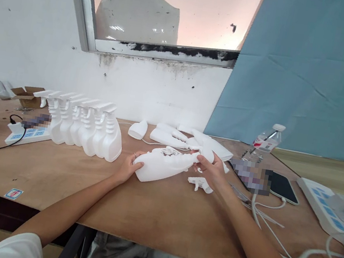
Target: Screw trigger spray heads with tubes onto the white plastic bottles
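Observation:
A white plastic spray bottle lies tilted on its side between my two hands, just above the table. My left hand grips it around the base, thumb on top. At the neck end on the right, the fingers of my right hand are closed around the bottle's narrow top; whether a small part is also in them is hidden. A white trigger spray head rests on the table below my right hand. Behind the held bottle lie several loose white bottles.
To the left, several white spray bottles with trigger heads stand in a row beside a power strip. On the right are a water bottle, a phone, white cables and another power strip. A cardboard box sits at the back.

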`<state>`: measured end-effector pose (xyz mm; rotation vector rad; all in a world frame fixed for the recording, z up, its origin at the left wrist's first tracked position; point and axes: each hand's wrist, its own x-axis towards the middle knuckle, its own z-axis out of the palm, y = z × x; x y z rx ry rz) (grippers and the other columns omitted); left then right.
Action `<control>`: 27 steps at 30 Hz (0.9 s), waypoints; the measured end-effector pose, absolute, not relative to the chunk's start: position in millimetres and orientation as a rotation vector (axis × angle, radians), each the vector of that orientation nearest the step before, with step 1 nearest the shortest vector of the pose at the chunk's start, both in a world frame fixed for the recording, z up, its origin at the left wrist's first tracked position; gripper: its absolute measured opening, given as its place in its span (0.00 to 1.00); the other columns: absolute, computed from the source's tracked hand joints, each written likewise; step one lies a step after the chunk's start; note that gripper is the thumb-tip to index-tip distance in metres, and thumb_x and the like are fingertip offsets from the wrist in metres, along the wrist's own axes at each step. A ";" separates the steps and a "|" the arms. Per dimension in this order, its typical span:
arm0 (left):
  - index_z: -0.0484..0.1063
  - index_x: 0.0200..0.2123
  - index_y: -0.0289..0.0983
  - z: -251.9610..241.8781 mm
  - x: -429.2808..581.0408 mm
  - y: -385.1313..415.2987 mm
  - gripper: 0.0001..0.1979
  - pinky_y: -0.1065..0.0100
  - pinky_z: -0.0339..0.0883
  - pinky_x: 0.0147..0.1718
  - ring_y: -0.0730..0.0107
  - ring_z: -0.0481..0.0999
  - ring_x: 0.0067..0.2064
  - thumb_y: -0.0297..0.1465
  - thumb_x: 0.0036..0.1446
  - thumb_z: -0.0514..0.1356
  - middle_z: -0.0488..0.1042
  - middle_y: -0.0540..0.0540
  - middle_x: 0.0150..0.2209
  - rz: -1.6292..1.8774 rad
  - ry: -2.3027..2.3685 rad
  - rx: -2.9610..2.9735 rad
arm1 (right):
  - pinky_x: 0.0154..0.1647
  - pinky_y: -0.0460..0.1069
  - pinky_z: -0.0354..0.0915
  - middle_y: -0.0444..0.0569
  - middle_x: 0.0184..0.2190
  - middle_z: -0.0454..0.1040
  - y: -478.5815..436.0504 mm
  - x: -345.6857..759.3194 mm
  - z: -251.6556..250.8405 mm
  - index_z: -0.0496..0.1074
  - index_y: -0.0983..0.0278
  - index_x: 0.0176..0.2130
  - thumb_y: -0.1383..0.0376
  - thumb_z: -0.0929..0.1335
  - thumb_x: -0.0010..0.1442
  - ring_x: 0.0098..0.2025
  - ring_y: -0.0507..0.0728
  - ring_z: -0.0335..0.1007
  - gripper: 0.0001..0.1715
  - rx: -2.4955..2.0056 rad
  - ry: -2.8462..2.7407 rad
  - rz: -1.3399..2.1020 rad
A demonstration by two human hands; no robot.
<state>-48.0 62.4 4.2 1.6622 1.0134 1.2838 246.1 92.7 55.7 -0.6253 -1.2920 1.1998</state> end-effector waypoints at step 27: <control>0.61 0.56 0.40 -14.7 -22.7 62.2 0.33 0.57 0.61 0.56 0.57 0.67 0.57 0.39 0.49 0.69 0.67 0.41 0.57 0.938 0.585 1.508 | 0.33 0.53 0.69 0.45 0.28 0.71 68.0 167.7 100.4 0.64 0.59 0.40 0.51 0.67 0.60 0.29 0.56 0.70 0.16 -0.246 -1.424 1.347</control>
